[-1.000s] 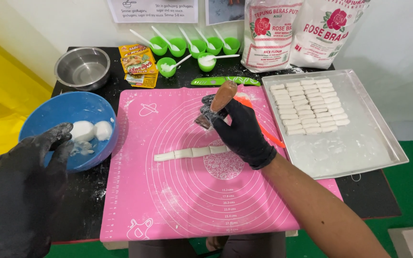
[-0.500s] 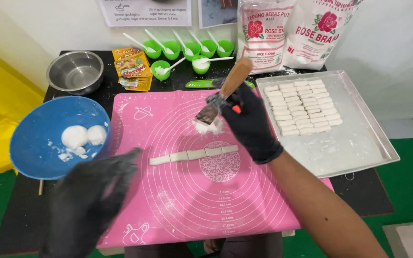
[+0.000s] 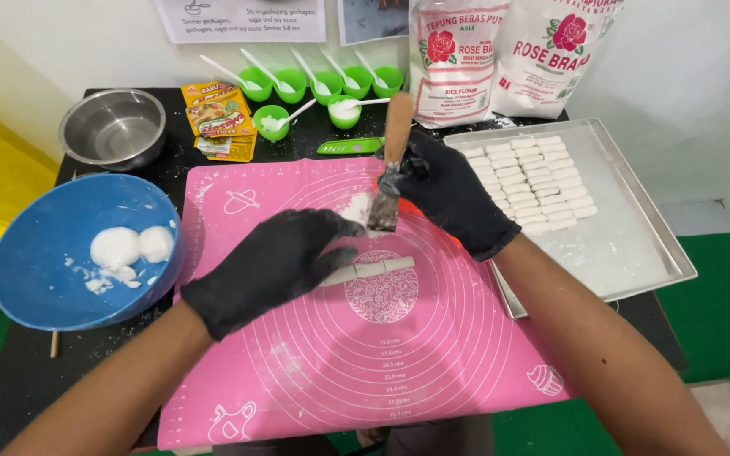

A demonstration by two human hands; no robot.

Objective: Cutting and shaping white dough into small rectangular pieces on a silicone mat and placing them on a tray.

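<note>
Cutting looks under way: the left hand (image 3: 276,262) rests loosely curled on the dough strip (image 3: 369,270) mid-mat (image 3: 433,371), the right hand (image 3: 454,198) clamped on a wooden-handled scraper (image 3: 389,173) just beyond, likely needing a straight press down.

A small food-preparation corner, likely a home kitchen, is showing itself: a pink baking mat (image 3: 382,338) is lying on a black table (image 3: 35,371), flour bags (image 3: 500,51) are standing far right, green cups (image 3: 323,84) far centre, a metal tray (image 3: 627,245) right.
</note>
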